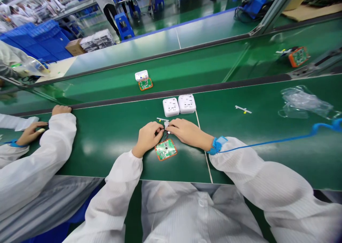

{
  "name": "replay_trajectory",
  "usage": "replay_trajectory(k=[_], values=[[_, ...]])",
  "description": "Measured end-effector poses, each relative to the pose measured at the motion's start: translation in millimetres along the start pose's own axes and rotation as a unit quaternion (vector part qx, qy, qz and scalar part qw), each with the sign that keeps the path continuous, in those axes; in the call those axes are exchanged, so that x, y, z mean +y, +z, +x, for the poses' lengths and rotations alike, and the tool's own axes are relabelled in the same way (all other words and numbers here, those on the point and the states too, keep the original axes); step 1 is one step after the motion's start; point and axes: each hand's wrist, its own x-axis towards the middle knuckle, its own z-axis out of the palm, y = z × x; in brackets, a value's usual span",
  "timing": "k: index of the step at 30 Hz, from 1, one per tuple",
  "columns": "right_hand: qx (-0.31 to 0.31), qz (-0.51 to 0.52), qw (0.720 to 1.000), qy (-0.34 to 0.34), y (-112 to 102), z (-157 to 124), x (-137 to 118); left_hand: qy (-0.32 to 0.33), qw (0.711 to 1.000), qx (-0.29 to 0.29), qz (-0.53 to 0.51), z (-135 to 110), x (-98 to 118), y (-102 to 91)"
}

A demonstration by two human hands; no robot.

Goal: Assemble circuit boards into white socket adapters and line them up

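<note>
Board (166, 149) bare on the counter (107, 143), green face up, just below the hands, not cased; dark wires (165, 136) run from it toward a small white part (166, 125); handling there looks unfinished; two white cases (171, 107) (187, 103) sit side by side beyond, untouched; left hand (149, 136) angles in, palm down, fingers bunched by the wires, exact grip hidden, cannot tell; right hand (185, 131) reaches in flat from the right, fingers pinched on the white part.

Circuit board (166, 149) green, orange-edged; cases (171, 107) white; wrist strap (214, 146) blue; sleeve (267, 175) white, striped; tabletop (107, 140) green.
</note>
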Motion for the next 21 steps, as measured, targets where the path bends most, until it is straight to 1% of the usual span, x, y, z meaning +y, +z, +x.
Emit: replay_trajectory(k=[3, 6, 9, 12, 17, 19, 21], values=[[0.003, 0.027, 1.0, 0.016, -0.8, -3.2, 0.7, 0.025, 1.0, 0.005, -0.01, -3.2, -0.4, 0.0], [0.015, 0.081, 0.995, 0.058, -4.2, -4.0, -0.4, 0.049, 0.999, 0.009, -0.01, -4.1, -2.3, 0.9], [0.05, 0.159, 0.98, 0.111, -5.4, -1.4, -2.1, 0.066, 0.998, 0.005, 0.006, -4.5, -3.6, 2.2], [0.075, 0.189, 0.967, 0.152, -0.8, 3.9, -7.0, 0.078, 0.997, 0.004, 0.021, -4.8, -3.1, 2.4], [0.099, 0.2, 0.954, 0.2, 10.4, 13.5, -17.6, 0.126, 0.992, 0.012, 0.009, -3.5, -2.4, 0.5], [0.106, 0.236, 0.942, 0.211, 9.4, 14.9, -17.4, 0.15, 0.989, 0.003, 0.009, -3.2, -3.4, -0.2], [0.115, 0.286, 0.928, 0.208, 3.1, 13.3, -14.3, 0.166, 0.986, -0.014, 0.024, -3.5, -4.8, -1.0]])
